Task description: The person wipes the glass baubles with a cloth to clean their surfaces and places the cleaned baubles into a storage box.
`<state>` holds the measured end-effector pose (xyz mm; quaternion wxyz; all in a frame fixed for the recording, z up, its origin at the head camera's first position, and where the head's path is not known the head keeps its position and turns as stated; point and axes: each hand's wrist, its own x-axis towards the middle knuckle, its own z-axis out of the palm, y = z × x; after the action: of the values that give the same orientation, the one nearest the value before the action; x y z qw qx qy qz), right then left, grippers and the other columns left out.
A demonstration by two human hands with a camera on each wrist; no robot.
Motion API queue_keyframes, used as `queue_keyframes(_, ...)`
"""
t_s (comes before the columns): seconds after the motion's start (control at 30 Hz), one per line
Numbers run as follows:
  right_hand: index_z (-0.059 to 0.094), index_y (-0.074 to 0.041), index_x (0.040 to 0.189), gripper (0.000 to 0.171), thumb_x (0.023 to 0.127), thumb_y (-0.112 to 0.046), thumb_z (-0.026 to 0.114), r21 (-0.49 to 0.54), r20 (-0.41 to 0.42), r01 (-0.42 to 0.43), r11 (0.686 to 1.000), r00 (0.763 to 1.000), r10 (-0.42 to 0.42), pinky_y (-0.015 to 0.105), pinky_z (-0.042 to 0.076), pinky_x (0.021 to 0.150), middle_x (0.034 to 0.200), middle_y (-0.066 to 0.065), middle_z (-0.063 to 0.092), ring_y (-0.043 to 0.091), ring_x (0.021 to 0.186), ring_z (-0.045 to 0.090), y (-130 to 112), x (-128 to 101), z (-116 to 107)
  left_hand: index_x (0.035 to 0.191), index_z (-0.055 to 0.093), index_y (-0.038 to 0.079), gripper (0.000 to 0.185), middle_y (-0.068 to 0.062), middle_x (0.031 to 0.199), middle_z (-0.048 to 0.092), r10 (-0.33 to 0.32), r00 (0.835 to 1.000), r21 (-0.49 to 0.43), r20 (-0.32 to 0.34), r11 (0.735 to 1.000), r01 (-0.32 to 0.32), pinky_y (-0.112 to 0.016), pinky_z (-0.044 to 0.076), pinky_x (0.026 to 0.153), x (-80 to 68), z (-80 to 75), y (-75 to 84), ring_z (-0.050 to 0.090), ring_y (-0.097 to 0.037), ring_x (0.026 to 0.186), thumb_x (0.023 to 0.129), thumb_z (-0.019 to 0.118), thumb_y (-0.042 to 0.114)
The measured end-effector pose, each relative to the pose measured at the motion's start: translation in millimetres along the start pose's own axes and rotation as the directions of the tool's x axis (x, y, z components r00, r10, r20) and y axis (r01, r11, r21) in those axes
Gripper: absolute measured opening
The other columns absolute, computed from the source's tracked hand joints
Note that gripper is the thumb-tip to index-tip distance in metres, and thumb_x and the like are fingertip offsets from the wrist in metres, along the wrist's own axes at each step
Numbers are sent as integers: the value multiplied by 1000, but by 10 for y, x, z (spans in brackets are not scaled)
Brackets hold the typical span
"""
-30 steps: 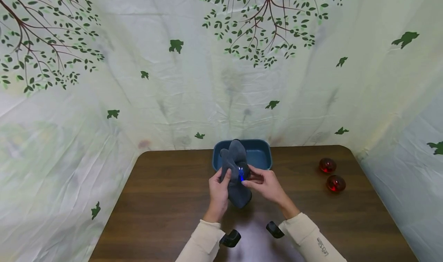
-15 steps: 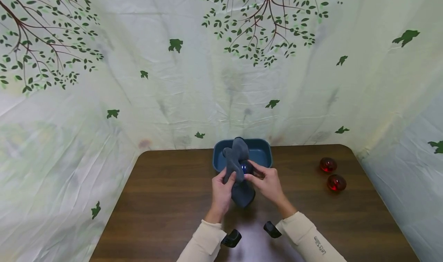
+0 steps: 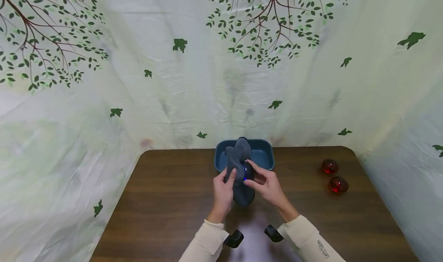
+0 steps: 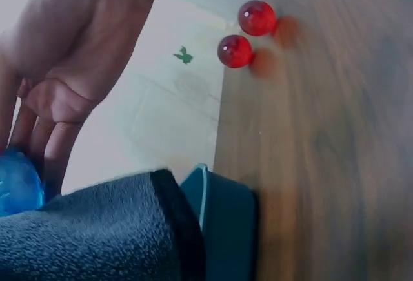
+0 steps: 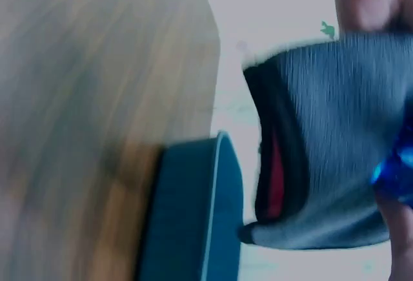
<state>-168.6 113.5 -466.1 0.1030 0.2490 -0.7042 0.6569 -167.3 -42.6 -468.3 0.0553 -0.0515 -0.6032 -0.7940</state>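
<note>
In the head view a grey-blue cloth (image 3: 238,156) with dark edging hangs over the table, gripped by my left hand (image 3: 222,194) with the thumb on its near face. Against the cloth's right side my right hand (image 3: 270,185) holds a clear blue ball (image 3: 248,171) between thumb and fingers. Cloth hides part of the ball. The left wrist view shows the blue ball (image 4: 18,183) at the left edge, beside the fuzzy cloth (image 4: 103,236). From the right wrist the cloth (image 5: 335,119) appears bent, with a red patch inside its dark edge.
Behind the hands, at the table's far edge, stands a blue rectangular container (image 3: 263,154), partly covered by the cloth. Two clear red balls (image 3: 330,166) lie on the right of the brown wooden table (image 3: 166,200). A leaf-patterned fabric sheet (image 3: 187,85) hangs behind.
The cloth has shifted a little to the right and covers more of the ball's left side than a second ago. Both hands keep their holds; the red balls stay put.
</note>
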Motion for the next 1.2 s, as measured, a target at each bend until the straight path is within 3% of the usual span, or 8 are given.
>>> queue_keyframes(0.2,47,21,127,59,73,19,71,-86,70,95,992,994,-89,44,53,78,124,39,52,40,107,59,-58,22,-68,118,61,-11,35,-18,106,68,-56,998,-29,-11,998,55,-29,54,83,-8,6,-37,66,-15,91,96,60,15)
queue_keyframes(0.33,53,18,125,50,78,13,70,-84,-50,-56,995,997,52,39,55,75,116,35,59,38,98,63,55,4,-24,123,59,-11,36,-23,117,65,-5,1000,-3,8,1000,5,-29,52,88,0,7,-33,65,-19,102,93,63,9)
queue_keyframes(0.47,55,15,125,40,89,0,65,25,-135,-234,972,962,236,32,56,73,111,33,62,26,92,68,61,-4,36,131,53,-7,45,-19,134,53,49,998,33,38,998,-50,-33,44,100,6,11,-19,50,-26,126,90,66,5)
queue_keyframes(0.57,55,14,126,40,92,-4,63,88,-147,-274,958,947,285,32,56,74,111,33,62,22,92,69,54,-3,61,132,53,-6,45,-17,136,51,70,997,51,38,996,-72,-34,41,102,13,13,-13,45,-27,130,90,66,4)
queue_keyframes(0.7,53,11,130,46,87,3,67,33,-116,-204,978,972,207,33,53,81,121,31,58,31,104,63,69,1,47,125,59,-9,36,-21,123,62,56,998,43,2,998,-56,-31,49,93,35,23,-7,60,-22,112,93,63,7)
queue_keyframes(0.83,48,14,133,59,78,14,70,-37,-16,-40,999,999,40,41,50,84,132,34,49,45,114,54,29,6,11,116,63,-11,33,-16,101,69,-47,998,4,-50,999,47,-30,55,82,55,15,-7,66,-16,89,96,60,15)
queue_keyframes(0.97,47,20,128,59,74,18,71,-71,51,72,995,996,-69,46,50,83,132,39,45,50,114,51,-88,28,-29,116,63,-10,36,-10,99,69,-111,992,0,-56,994,111,-29,55,82,57,0,-17,64,-15,88,97,60,20)
queue_keyframes(1.2,51,15,129,49,83,8,68,-55,-69,-106,993,992,103,36,54,77,119,34,58,38,101,63,7,22,-32,124,60,-9,38,-20,122,63,27,999,27,20,999,-27,-32,50,92,41,24,-37,61,-24,111,92,65,11)
